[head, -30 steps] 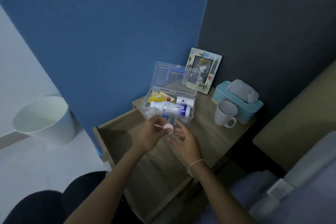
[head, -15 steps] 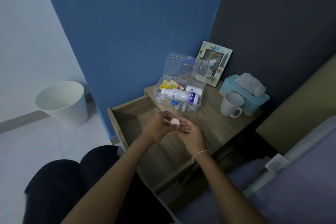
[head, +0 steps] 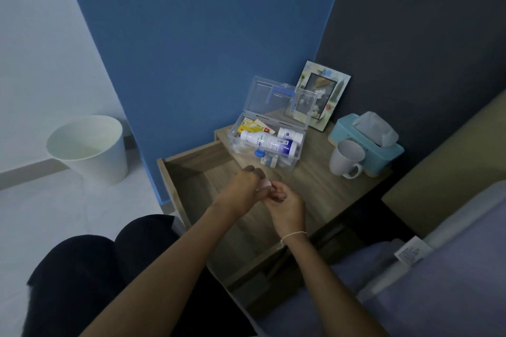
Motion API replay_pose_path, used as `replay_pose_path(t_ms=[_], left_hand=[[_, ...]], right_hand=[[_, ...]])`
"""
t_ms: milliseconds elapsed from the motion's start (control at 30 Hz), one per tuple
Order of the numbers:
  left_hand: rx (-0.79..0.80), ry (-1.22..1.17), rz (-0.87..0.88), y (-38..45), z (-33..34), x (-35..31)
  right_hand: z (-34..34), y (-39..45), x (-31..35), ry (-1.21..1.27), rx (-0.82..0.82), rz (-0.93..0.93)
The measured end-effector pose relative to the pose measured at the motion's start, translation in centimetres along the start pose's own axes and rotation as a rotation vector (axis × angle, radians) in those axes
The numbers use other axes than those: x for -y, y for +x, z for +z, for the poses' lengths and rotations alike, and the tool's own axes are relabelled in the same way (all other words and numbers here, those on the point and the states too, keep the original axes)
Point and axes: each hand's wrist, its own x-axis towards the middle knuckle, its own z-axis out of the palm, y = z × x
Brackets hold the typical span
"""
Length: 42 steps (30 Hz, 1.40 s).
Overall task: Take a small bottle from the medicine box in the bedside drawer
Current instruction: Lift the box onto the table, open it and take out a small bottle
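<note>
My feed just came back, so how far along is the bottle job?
Done: the drawer is pulled open, and the medicine box stands on the nightstand with its lid up. In hand: the left hand and right hand meet around a small pink-capped item, likely the bottle. Left: nothing obvious beyond confirming it.

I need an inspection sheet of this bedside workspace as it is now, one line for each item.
Surface: wooden bedside table, its drawer pulled open.
Job's things: clear medicine box on the tabletop, lid up, white bottles inside; small pink-capped item held between both hands.
Clutter: white mug, teal tissue box, picture frame.
Grippers: left hand and right hand closed on the item.
Cables: nothing seen.
Surroundings: white bin, blue wall, bed.
</note>
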Motion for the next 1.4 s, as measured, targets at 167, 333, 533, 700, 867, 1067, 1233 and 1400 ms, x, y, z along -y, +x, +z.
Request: replay_pose_path(t_ms=[167, 333, 533, 700, 867, 1067, 1233, 1400], left_hand=[[-0.015, 0.044, -0.070, 0.6, 0.3, 0.5], [0.136, -0.169, 0.012, 1.1, -0.7, 1.2], [0.127, -0.057, 0.060, 2.2, -0.8, 0.8], [0.095, 0.027, -0.071, 3.3, 0.4, 0.6], [0.139, -0.106, -0.120, 4.1, 1.3, 0.7], [0.254, -0.197, -0.001, 5.0, 1.4, 1.2], [0.179, 0.012, -0.063, 5.6, 2.7, 1.1], [0.154, 0.084, -0.234, 6.4, 4.8, 1.1]], right_hand=[[0.1, 0.1, -0.6, -0.031, -0.001, 0.036], [-0.6, 1.1, -0.8, -0.018, -0.008, 0.068], [-0.4, 1.8, -1.2, -0.014, -0.049, 0.068], [-0.2, 2.2, -1.3, -0.039, -0.086, 0.054], [-0.6, 2.5, -1.8, -0.051, -0.086, 0.073], [-1.2, 3.0, -2.7, -0.091, -0.072, 0.072], [-1.1, 3.3, -3.6, -0.112, -0.069, 0.101], [-1.3, 3.9, -5.2, -0.198, -0.055, 0.149]])
